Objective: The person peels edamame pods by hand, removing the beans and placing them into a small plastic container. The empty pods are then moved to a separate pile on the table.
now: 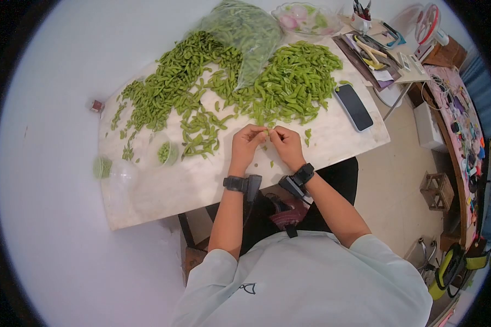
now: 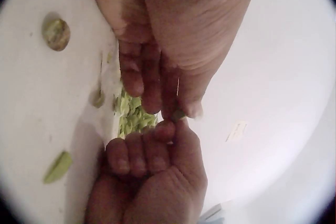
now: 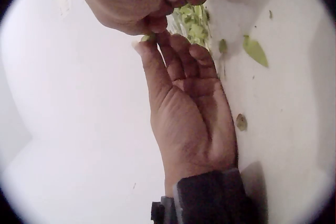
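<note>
Over the near middle of the table (image 1: 193,188), my left hand (image 1: 247,143) and right hand (image 1: 287,146) meet fingertip to fingertip at a small green soybean pod (image 3: 148,37). The left thumb and forefinger pinch it, while the other left fingers (image 2: 131,74) stretch out loosely. In the left wrist view the right hand (image 2: 152,187) pinches the same pod with its fingers curled in. Most of the pod is hidden by the fingertips. Just beyond the hands lies a big heap of green pods (image 1: 297,82). A loose pod piece (image 3: 255,51) and a brownish scrap (image 3: 241,122) lie beneath.
Darker pods (image 1: 169,82) spread across the left, beneath a clear plastic bag (image 1: 256,41) of pods. A cup of shelled beans (image 1: 166,152) stands at left. A phone (image 1: 353,107) lies at right; a glass bowl (image 1: 311,22) stands at the back.
</note>
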Motion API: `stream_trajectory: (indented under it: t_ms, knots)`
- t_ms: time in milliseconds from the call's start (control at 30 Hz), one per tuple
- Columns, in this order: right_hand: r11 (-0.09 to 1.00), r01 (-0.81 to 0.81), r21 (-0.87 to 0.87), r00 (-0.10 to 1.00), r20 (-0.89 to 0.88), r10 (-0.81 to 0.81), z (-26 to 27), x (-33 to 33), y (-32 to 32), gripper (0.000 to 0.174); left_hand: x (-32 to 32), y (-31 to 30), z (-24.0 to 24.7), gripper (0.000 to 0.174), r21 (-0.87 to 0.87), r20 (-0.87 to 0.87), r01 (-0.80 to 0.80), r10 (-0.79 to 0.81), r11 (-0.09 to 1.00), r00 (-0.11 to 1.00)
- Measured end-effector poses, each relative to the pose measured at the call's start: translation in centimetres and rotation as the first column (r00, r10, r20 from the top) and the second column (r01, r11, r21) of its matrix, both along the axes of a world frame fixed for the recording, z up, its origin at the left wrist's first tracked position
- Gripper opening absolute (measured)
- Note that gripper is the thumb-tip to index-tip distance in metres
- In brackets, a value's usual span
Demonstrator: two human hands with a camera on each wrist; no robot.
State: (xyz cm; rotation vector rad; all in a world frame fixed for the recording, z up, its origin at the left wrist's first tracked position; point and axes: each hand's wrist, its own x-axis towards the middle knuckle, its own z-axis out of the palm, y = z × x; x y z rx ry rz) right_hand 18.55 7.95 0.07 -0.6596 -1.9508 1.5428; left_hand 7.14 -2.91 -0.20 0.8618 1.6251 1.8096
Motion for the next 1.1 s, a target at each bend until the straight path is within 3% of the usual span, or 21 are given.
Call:
stream_trajectory:
  t_ms: [133,533,733,833,933,1033,1100]
  knots:
    - [0.997,0.031,0.066,0.997,0.068,-0.036,0.1,0.1,0.0,0.025,-0.1,0.0,-0.1,0.015,-0.009,-0.006,0.03,-0.03,0.999,1.0]
    - [0.994,0.1,0.037,0.995,-0.035,-0.099,-0.1,0.1,-0.4,0.02,0.3,0.2,0.2,0.016,-0.05,-0.001,0.025,-0.025,0.998,1.0]
    - [0.966,0.137,-0.22,0.964,-0.195,-0.181,0.5,-0.1,-0.3,0.028,0.0,-0.1,0.3,0.019,-0.018,0.045,-0.073,0.073,0.997,0.996]
    - [0.97,0.117,-0.215,0.969,-0.189,-0.158,-0.7,-0.6,0.2,0.023,-0.1,-0.1,0.0,0.018,0.008,0.029,-0.052,0.051,0.999,0.998]
    - [0.963,0.03,-0.268,0.998,-0.042,-0.043,-1.3,0.1,0.6,0.022,0.2,-0.1,0.5,0.016,0.047,0.059,-0.023,0.02,0.999,0.998]
    - [0.985,0.106,-0.135,0.992,-0.057,-0.115,-2.1,-0.4,0.7,0.025,0.1,0.0,0.6,0.014,0.075,0.039,-0.037,0.034,0.997,0.999]
    - [0.977,0.045,-0.208,0.993,-0.095,-0.066,-1.9,-0.4,0.6,0.025,0.1,-0.1,0.6,0.013,0.079,0.06,-0.057,0.052,0.995,0.997]
